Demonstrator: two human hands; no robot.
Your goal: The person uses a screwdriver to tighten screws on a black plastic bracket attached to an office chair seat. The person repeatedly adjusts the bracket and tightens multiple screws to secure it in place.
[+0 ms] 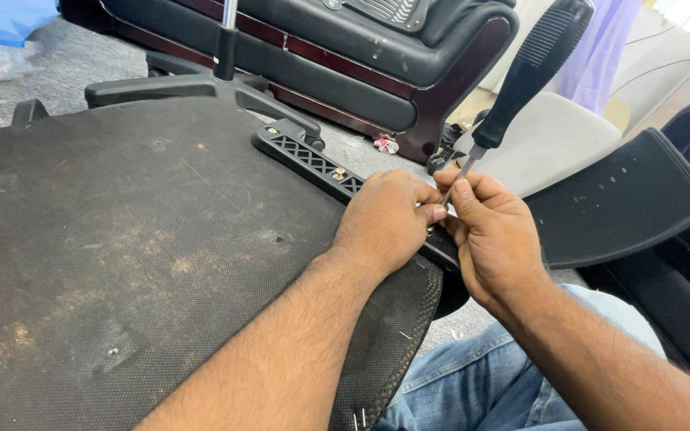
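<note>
A chair seat [121,239] lies upside down across my lap, its dark fabric underside worn and stained. Along its right edge runs a black plastic armrest bracket [305,156] with a brass-coloured screw [339,172] in it. My left hand [385,215] rests on the bracket, fingers curled at the screwdriver's tip. My right hand [493,231] pinches the thin metal shaft of a screwdriver [533,68] with a ribbed black handle that leans up to the right. The tip and whatever it meets are hidden behind my fingers.
A black star-shaped chair base [193,80] with a metal column stands behind the seat. A dark leather sofa [377,48] is at the back. A black armrest pad [624,199] and a pale cushion [553,136] lie to the right. My jeans [481,375] show below.
</note>
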